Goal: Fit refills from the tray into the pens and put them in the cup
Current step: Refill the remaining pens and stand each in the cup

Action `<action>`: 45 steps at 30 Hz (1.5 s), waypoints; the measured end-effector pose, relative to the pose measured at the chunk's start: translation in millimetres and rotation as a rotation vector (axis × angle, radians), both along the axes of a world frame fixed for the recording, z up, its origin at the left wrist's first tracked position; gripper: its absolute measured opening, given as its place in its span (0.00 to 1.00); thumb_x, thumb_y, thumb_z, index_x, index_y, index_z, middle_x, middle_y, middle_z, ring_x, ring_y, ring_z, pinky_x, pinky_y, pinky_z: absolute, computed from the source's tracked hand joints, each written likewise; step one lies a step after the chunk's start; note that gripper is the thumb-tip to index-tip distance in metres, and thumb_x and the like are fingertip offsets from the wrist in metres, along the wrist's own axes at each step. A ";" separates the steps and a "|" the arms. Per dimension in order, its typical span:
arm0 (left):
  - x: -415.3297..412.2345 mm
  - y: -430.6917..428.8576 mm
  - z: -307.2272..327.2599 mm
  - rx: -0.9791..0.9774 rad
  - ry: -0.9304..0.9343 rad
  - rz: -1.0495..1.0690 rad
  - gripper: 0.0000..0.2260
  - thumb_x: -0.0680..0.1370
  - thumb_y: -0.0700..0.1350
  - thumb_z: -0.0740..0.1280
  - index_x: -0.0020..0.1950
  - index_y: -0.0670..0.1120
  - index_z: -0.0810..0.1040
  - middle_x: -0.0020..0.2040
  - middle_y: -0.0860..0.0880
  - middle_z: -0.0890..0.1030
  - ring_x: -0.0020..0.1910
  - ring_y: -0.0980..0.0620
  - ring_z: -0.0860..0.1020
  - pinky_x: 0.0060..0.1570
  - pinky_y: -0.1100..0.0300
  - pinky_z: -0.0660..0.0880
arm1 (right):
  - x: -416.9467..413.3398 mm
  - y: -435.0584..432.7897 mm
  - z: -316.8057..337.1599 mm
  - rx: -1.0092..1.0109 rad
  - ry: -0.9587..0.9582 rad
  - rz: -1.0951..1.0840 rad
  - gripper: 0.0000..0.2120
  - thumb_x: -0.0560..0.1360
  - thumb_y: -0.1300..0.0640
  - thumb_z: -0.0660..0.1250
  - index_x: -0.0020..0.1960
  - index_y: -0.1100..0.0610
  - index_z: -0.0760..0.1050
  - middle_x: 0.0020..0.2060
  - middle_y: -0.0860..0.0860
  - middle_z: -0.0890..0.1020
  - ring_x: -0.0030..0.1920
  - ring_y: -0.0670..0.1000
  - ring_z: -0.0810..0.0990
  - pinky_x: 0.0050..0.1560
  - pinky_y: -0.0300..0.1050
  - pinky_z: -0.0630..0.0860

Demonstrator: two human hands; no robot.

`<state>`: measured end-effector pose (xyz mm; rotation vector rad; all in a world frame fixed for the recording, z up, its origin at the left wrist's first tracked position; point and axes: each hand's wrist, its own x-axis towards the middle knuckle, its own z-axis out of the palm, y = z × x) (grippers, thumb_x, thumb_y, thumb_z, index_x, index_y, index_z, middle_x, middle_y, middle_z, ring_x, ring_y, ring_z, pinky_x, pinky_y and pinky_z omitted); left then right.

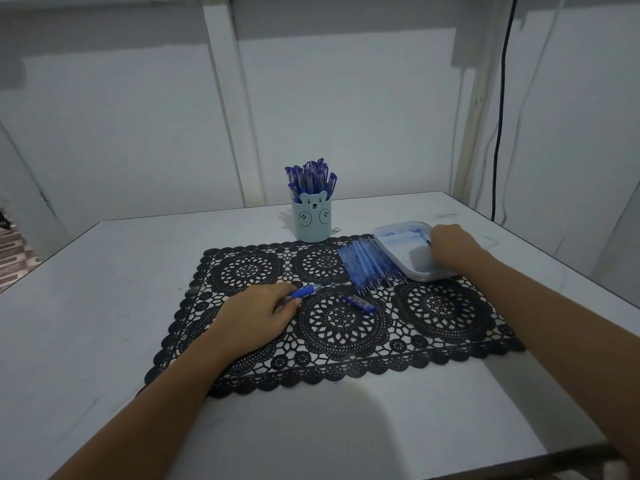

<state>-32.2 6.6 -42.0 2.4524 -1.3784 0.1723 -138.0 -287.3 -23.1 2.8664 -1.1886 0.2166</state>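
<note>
Left hand [256, 317] low on the mat, fingers curled round a blue pen [304, 292]. One end of the pen pokes out past the fingers, pointing right and away.

Right hand [450, 247] inside the tray [388, 249], knuckles up, fingers bent down and hidden behind the back of the hand. A thin dark sliver shows at the fingers, too small to name. Cannot tell whether this hand grips anything.

Tray: pale plastic, shallow, at the right rear corner of the mat, blue smears on its far inner wall.

Pile of pens [367, 265], pale blue, lying side by side on the mat right against the tray's left side.

Short blue pen part [358, 303] loose on the mat, between the two hands.

Cup [313, 221]: pale blue, bear face on the front, upright at the mat's far edge, packed with standing pens [311, 178], dark blue.

Black lace mat [443, 310] on a white table [104, 306]. Black cable [502, 116] hangs down the wall at right
</note>
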 end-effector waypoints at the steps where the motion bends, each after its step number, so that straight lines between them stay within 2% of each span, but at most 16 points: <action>1: -0.2 -0.1 0.1 -0.001 -0.001 0.001 0.06 0.79 0.51 0.58 0.42 0.57 0.67 0.30 0.55 0.71 0.28 0.60 0.69 0.27 0.65 0.61 | 0.6 -0.3 -1.5 0.009 -0.013 -0.005 0.12 0.78 0.64 0.55 0.58 0.65 0.72 0.55 0.58 0.78 0.55 0.56 0.77 0.50 0.43 0.72; 4: -0.4 -0.3 0.4 -0.008 0.002 0.001 0.06 0.79 0.51 0.58 0.42 0.57 0.67 0.30 0.54 0.71 0.28 0.60 0.69 0.27 0.65 0.60 | 1.4 -0.4 -5.8 0.030 -0.042 0.004 0.13 0.77 0.65 0.55 0.58 0.64 0.72 0.50 0.58 0.78 0.53 0.56 0.77 0.47 0.43 0.72; 6: -0.1 -0.2 -0.1 -0.014 0.001 0.002 0.06 0.79 0.51 0.58 0.42 0.57 0.68 0.30 0.55 0.71 0.28 0.60 0.69 0.27 0.65 0.60 | 3.0 -2.6 -9.4 0.041 -0.074 0.019 0.14 0.76 0.65 0.56 0.59 0.63 0.73 0.37 0.53 0.74 0.45 0.54 0.77 0.40 0.41 0.70; 7: 0.4 -0.1 -0.8 -0.017 -0.002 0.004 0.06 0.79 0.51 0.58 0.43 0.56 0.70 0.30 0.55 0.71 0.28 0.60 0.69 0.27 0.65 0.60 | 3.6 -3.2 -9.3 0.066 -0.114 0.009 0.13 0.76 0.65 0.57 0.58 0.64 0.75 0.34 0.52 0.72 0.41 0.53 0.76 0.37 0.40 0.69; 8: 1.0 -0.1 -1.6 -0.020 -0.004 0.007 0.06 0.79 0.51 0.58 0.45 0.55 0.72 0.30 0.55 0.71 0.28 0.60 0.69 0.27 0.65 0.60 | 4.3 -3.2 -8.3 0.096 -0.161 0.012 0.13 0.75 0.65 0.59 0.56 0.65 0.76 0.36 0.54 0.75 0.41 0.54 0.76 0.38 0.41 0.70; 9: 1.6 -0.2 -2.5 -0.027 -0.004 0.011 0.07 0.79 0.52 0.58 0.48 0.54 0.74 0.31 0.55 0.72 0.29 0.60 0.70 0.28 0.65 0.61 | 4.3 -1.1 -6.1 0.123 -0.223 0.037 0.13 0.74 0.64 0.60 0.56 0.64 0.77 0.42 0.57 0.79 0.45 0.56 0.77 0.42 0.43 0.71; 10: 2.1 -0.4 -3.4 -0.037 -0.001 0.015 0.08 0.79 0.52 0.57 0.51 0.54 0.75 0.31 0.56 0.72 0.29 0.61 0.70 0.28 0.65 0.61 | 4.6 3.2 -3.2 0.144 -0.286 0.081 0.13 0.74 0.64 0.60 0.57 0.64 0.77 0.48 0.59 0.80 0.49 0.57 0.77 0.46 0.44 0.71; 12: 2.4 -0.1 -3.9 -0.067 0.010 0.018 0.11 0.79 0.55 0.57 0.58 0.56 0.74 0.32 0.57 0.73 0.30 0.63 0.70 0.29 0.66 0.62 | 2.8 19.7 3.4 0.156 -0.385 0.202 0.14 0.75 0.63 0.61 0.58 0.61 0.77 0.53 0.59 0.79 0.51 0.56 0.77 0.49 0.43 0.70; 15: 0.2 0.8 -2.0 -0.093 0.016 0.001 0.14 0.78 0.57 0.56 0.63 0.61 0.70 0.32 0.59 0.73 0.32 0.64 0.70 0.31 0.69 0.63 | -2.1 49.8 6.9 0.094 -0.437 0.412 0.12 0.76 0.60 0.61 0.57 0.59 0.78 0.48 0.54 0.76 0.46 0.51 0.74 0.46 0.38 0.66; 18: -1.9 0.9 0.2 -0.084 -0.002 -0.008 0.14 0.79 0.56 0.55 0.63 0.61 0.71 0.32 0.61 0.71 0.32 0.63 0.69 0.31 0.69 0.62 | -7.6 71.5 0.1 0.079 -0.439 0.595 0.09 0.76 0.59 0.62 0.54 0.58 0.78 0.43 0.49 0.71 0.41 0.46 0.70 0.43 0.38 0.65; 22: -1.7 1.1 -0.1 -0.106 0.022 -0.012 0.13 0.79 0.55 0.56 0.62 0.60 0.72 0.30 0.61 0.71 0.30 0.67 0.69 0.30 0.68 0.61 | -11.4 81.4 -17.2 -0.084 -0.445 0.721 0.06 0.73 0.61 0.66 0.49 0.56 0.79 0.42 0.52 0.78 0.42 0.53 0.76 0.41 0.48 0.71; 25: -1.1 0.9 -0.5 -0.116 0.054 -0.016 0.13 0.79 0.55 0.56 0.62 0.59 0.72 0.31 0.60 0.72 0.29 0.66 0.70 0.30 0.66 0.63 | -12.9 79.7 -26.6 -0.133 -0.453 0.759 0.05 0.70 0.63 0.70 0.46 0.57 0.80 0.39 0.53 0.80 0.39 0.57 0.78 0.37 0.50 0.73; 32: 2.1 0.7 -3.9 -0.136 0.088 -0.008 0.12 0.79 0.56 0.56 0.60 0.60 0.73 0.34 0.56 0.77 0.33 0.63 0.73 0.36 0.63 0.71 | -20.6 77.2 -30.3 -0.128 -0.511 0.800 0.07 0.69 0.63 0.71 0.48 0.57 0.80 0.40 0.54 0.80 0.40 0.57 0.78 0.36 0.54 0.76; 38: 2.3 1.2 -5.1 -0.151 0.103 -0.010 0.13 0.79 0.56 0.56 0.60 0.59 0.73 0.34 0.53 0.78 0.32 0.61 0.74 0.36 0.62 0.71 | -21.5 79.2 -29.4 -0.130 -0.520 0.811 0.08 0.69 0.65 0.71 0.48 0.58 0.81 0.39 0.54 0.80 0.38 0.58 0.78 0.35 0.53 0.76; 42: 2.1 0.9 -3.8 -0.126 0.093 -0.011 0.13 0.79 0.56 0.56 0.61 0.60 0.73 0.34 0.56 0.77 0.30 0.63 0.72 0.32 0.64 0.66 | -24.5 83.2 -26.6 -0.190 -0.501 0.806 0.10 0.67 0.66 0.73 0.46 0.57 0.81 0.37 0.54 0.79 0.35 0.57 0.77 0.32 0.48 0.71; 45: -2.8 1.5 -0.4 -0.048 0.000 -0.026 0.13 0.79 0.56 0.56 0.62 0.60 0.72 0.38 0.58 0.77 0.33 0.61 0.71 0.33 0.64 0.68 | -27.9 88.5 -23.9 -0.298 -0.481 0.798 0.12 0.64 0.67 0.75 0.45 0.56 0.82 0.36 0.52 0.79 0.35 0.56 0.76 0.35 0.45 0.64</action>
